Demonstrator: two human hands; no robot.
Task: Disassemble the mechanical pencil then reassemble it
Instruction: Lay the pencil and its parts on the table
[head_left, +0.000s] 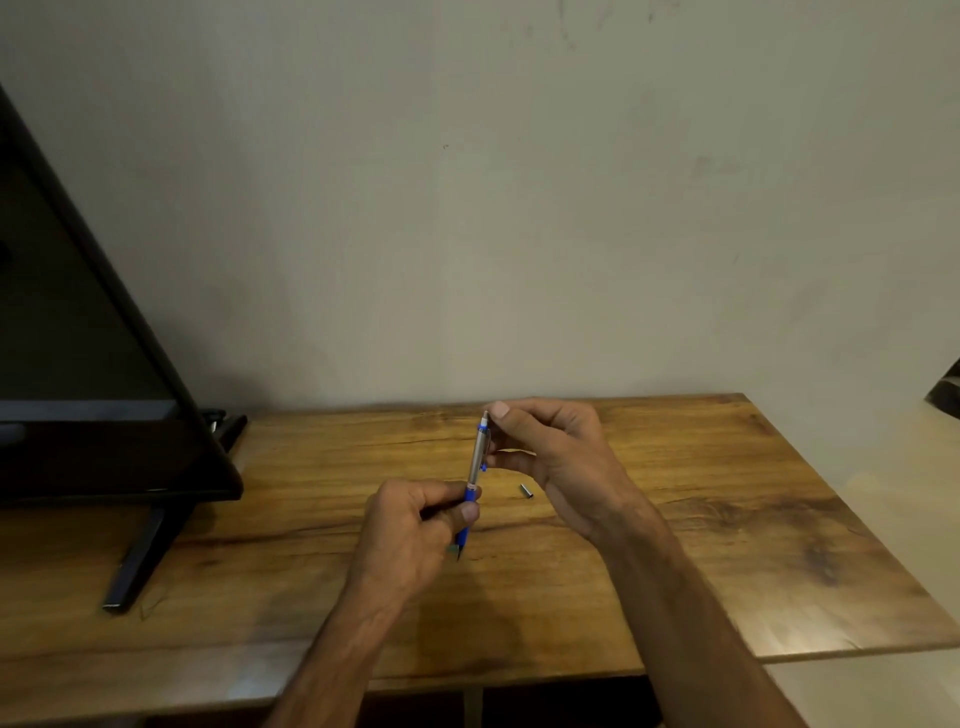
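A mechanical pencil (477, 457) with a silver barrel, blue grip and blue clip stands nearly upright above the wooden table (727, 519), tip down. My left hand (415, 525) grips its blue lower part. My right hand (550, 457) is at the top end, thumb and forefinger pinching the white eraser end of the pencil. A small silver cap (525, 490) lies loose on the table just below my right hand, apart from the pencil.
A dark flat screen (78, 364) on a black stand (140, 561) fills the left side of the table. A plain wall rises behind. The table's right edge runs diagonally toward the front right; a dark object (948, 395) sits beyond it.
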